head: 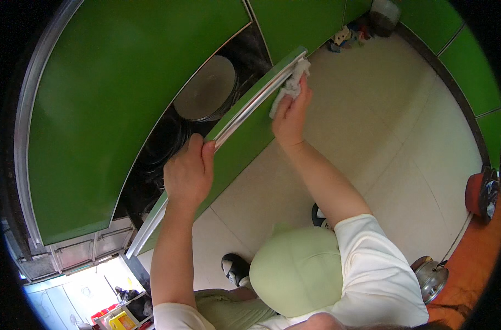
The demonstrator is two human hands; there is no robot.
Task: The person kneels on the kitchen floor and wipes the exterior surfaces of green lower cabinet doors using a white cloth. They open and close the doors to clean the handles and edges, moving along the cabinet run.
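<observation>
A green drawer front (244,136) with a metal-trimmed top edge stands pulled out from a green cabinet (110,90). My left hand (188,171) grips its top edge near the middle, the thumb on the outer side. Towards the far end, my right hand (292,109) holds a white cloth (293,82) against the outer face, just below the metal trim. Inside the drawer, behind the front, lie a stack of round plates or lids (207,88) and dark round items that are partly hidden by my left hand.
Tiled floor (399,123) lies to the right. Small clutter (343,37) and a bucket-like container (384,16) are in the far corner. A red container (475,194) and a metal pot (432,280) stand at right. A crate (126,313) is at lower left.
</observation>
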